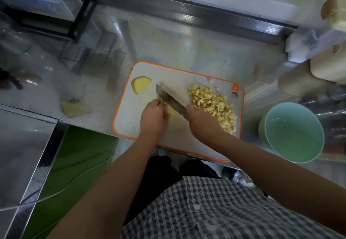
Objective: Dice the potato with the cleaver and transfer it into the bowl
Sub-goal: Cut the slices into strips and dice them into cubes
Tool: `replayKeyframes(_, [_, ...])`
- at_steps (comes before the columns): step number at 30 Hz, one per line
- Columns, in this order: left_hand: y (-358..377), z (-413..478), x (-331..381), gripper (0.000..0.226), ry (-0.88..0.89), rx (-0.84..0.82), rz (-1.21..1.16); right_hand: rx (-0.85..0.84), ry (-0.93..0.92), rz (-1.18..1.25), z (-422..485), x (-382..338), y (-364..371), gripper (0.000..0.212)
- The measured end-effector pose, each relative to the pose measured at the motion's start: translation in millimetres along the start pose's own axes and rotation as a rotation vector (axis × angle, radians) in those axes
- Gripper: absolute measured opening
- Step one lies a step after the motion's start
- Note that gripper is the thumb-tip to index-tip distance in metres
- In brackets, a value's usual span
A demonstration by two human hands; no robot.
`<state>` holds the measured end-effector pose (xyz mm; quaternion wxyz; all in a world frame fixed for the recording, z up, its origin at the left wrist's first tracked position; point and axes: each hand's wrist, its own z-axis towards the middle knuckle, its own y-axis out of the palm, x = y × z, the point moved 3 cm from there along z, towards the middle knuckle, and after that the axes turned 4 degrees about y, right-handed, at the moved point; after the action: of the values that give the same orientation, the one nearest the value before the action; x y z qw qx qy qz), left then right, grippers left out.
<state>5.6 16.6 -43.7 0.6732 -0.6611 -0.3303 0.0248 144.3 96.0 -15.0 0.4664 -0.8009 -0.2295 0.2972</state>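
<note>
Person stands at a metal bench (187,48), both bare arms reaching over a white cutting board (129,126) with an orange rim.

Left hand (152,115) sits on a potato piece (170,110) near the middle of the board. Its fingers (156,102) are curled over the piece and hold it down.

Right hand (202,124) is wrapped tight round the cleaver (169,99) handle, which is hidden inside the grip. The blade runs diagonally from the hand toward the far left. It sits on the held piece, just beside the left fingertips.

Diced cubes (213,106) are piled on the right part of the board, just beyond the right hand. A few loose cubes lie near the far right corner.

An uncut potato half (140,85) lies flat side up at the far left corner of the board, apart from the blade tip.

A pale green bowl (265,119) stands on the bench just right of the board, near its front corner.

A yellowish scrap (74,107) lies on the bench left of the board; too blurred to tell if it is peel or potato.

Checked shirt (206,210) fills the bottom of the view.
</note>
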Motion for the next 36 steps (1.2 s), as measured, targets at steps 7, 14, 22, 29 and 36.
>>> replayKeyframes(7, [-2.8,-2.4,-2.5,0.025,0.024,0.038,-0.015,0.131,-0.067,0.211,-4.2,7.2,1.9,0.016])
replayKeyframes(14, [-1.7,-4.7,-2.5,0.023,0.026,0.048,-0.01,0.042,-0.095,0.049,-7.3,1.0,-9.4,0.017])
replayKeyframes(22, [-4.5,-4.5,-3.1,0.024,0.054,0.023,0.011,0.08,-0.05,0.08,4.4,-11.8,7.6,0.016])
replayKeyframes(29, [-4.1,-7.0,-6.6,0.018,0.041,0.055,-0.013,0.067,-0.096,0.099,-8.3,-5.4,-1.7,0.013])
replayKeyframes(36, [-2.6,-7.7,-6.2,0.016,0.047,0.078,-0.04,0.063,-0.05,0.026,7.2,-13.6,11.2,0.018])
